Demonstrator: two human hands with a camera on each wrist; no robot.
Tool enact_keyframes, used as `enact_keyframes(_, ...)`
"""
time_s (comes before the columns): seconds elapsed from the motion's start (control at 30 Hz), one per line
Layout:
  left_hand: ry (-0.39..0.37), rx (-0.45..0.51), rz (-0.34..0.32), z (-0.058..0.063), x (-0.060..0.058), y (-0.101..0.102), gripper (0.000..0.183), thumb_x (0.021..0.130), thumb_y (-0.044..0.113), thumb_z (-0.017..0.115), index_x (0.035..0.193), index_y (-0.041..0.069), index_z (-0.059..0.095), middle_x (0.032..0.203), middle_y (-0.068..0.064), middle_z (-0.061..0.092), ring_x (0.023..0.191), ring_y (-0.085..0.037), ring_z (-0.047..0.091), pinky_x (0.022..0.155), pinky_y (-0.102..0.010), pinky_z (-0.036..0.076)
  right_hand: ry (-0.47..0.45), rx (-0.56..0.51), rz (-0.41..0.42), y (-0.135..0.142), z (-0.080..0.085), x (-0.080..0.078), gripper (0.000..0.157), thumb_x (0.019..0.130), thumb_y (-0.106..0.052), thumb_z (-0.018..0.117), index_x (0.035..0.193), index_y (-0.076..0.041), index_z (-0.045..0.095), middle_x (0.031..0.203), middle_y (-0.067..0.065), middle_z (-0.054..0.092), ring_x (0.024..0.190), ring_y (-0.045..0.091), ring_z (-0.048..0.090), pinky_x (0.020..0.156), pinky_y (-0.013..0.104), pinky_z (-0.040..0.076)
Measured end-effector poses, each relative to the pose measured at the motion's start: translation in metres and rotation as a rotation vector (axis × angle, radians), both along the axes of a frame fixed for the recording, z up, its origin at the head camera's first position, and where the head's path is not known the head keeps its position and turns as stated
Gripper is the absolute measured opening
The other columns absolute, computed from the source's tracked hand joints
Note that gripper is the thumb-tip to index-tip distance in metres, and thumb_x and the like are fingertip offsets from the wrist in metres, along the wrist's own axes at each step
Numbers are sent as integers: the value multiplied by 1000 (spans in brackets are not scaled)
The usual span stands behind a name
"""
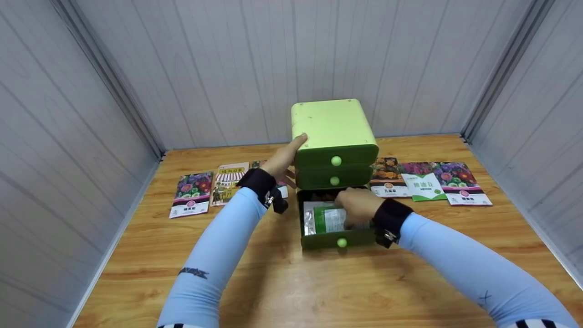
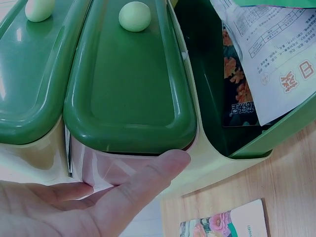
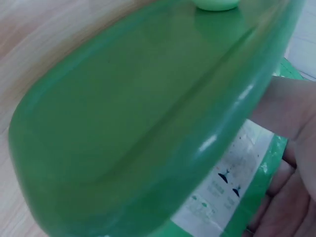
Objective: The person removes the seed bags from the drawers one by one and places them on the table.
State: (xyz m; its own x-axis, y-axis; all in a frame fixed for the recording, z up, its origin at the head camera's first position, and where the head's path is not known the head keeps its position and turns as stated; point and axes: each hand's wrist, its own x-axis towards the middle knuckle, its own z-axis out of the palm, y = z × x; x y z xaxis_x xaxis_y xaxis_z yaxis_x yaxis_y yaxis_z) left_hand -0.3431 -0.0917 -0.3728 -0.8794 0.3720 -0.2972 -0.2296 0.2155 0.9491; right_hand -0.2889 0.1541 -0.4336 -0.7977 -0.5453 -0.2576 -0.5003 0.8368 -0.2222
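- Head view: green drawer cabinet (image 1: 331, 123) stands upright on the wooden surface (image 1: 282, 291), just right of mid-frame. Upper two drawers (image 1: 316, 159) pushed in, bottom drawer (image 1: 319, 241) pulled out.
- Same view: left hand (image 1: 282, 159) lies against the cabinet's left side, one digit up at the top edge. Right hand (image 1: 360, 205) is down in the bottom drawer. Green-and-white packet (image 1: 331, 220) sits in there, right beside its fingers. Flower-picture packets (image 1: 191, 193) lie on the surface, both sides of the cabinet.
- Left wrist view: left hand at lower left, fingers extended on the pale side wall, pinching nothing. Looks like bracing. Upper right, in the pulled-out drawer: orange-flower packet (image 2: 237, 84), partly covered by a white printed packet (image 2: 281, 59).
- Right wrist view: drawer front fills most of the frame. Right hand at right edge, apparently pinching the green-and-white packet by its side, thumb one face, fingers behind. Fingertips partly hidden.
- Handling, my read: packet is light, thin, floppy, glossy film so a bit slippery. Won't break, may crease. Best hold: thumb and fingers flat across the upper edge. Cabinet probably light plastic; brace the side wall.
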Motion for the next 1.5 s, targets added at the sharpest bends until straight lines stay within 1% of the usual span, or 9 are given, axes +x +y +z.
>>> enact_keyframes(0.13,-1,10,2,0,2,0,96,106,74,44,174,9,21,169,-31,34,148,-68,38,113,-74,48,-30,-24,27,1,2,1,13,83,-10,90,92,-9,80,75,-2,67,65,15,54,58,33,48)
enact_keyframes(0.33,3,6,5,0,0,0,99,106,76,43,174,10,19,170,-32,32,147,-69,39,112,-74,49,-98,-90,50,6,0,3,7,89,-1,82,93,-6,78,69,-4,61,55,10,48,51,24,40)
enact_keyframes(0.57,19,11,7,-2,-2,-2,93,107,77,37,176,19,17,173,-35,25,151,-67,36,115,-73,47,-103,-206,44,16,4,5,41,89,2,78,70,-20,49,64,-8,24,56,10,26,57,28,25)
enact_keyframes(0.83,95,-45,107,3,2,-11,101,108,75,36,174,2,13,167,-34,39,148,-53,50,109,-51,58,-73,-346,-15,26,11,10,55,97,-6,79,66,-21,37,63,-9,22,58,10,23,72,32,28)
enact_keyframes(0.97,184,-44,183,4,7,-16,94,109,71,43,163,-7,33,133,-24,63,113,-33,69,73,-27,58,-78,-419,-39,31,12,12,50,100,-8,79,67,-21,44,61,-8,28,56,9,30,66,27,30)
enact_keyframes(1.1,311,-27,227,4,15,-21,63,110,64,51,107,1,56,86,-4,51,70,-15,53,59,-22,52,-75,-497,-86,33,16,15,48,101,-9,78,68,-20,45,61,-7,30,56,10,33,64,27,31)
enact_keyframes(1.17,367,-41,213,4,20,-25,56,111,61,54,92,8,50,78,-2,48,65,-13,51,61,-24,53,-74,-540,-117,34,17,17,46,101,-10,78,69,-18,47,61,-7,30,56,11,34,63,27,31)
enact_keyframes(1.3,437,-96,159,3,31,-31,48,108,55,63,92,10,61,84,-5,61,69,-16,60,64,-25,56,-88,-626,-161,34,15,21,26,101,-11,79,78,-11,67,63,-7,43,58,11,39,62,25,34)
enact_keyframes(1.5,503,-183,-80,-1,42,-32,25,104,34,78,102,9,73,88,-4,71,74,-14,64,70,-28,59,-124,-773,-189,37,11,27,11,100,-8,78,107,0,83,97,12,83,79,12,70,72,22,57)
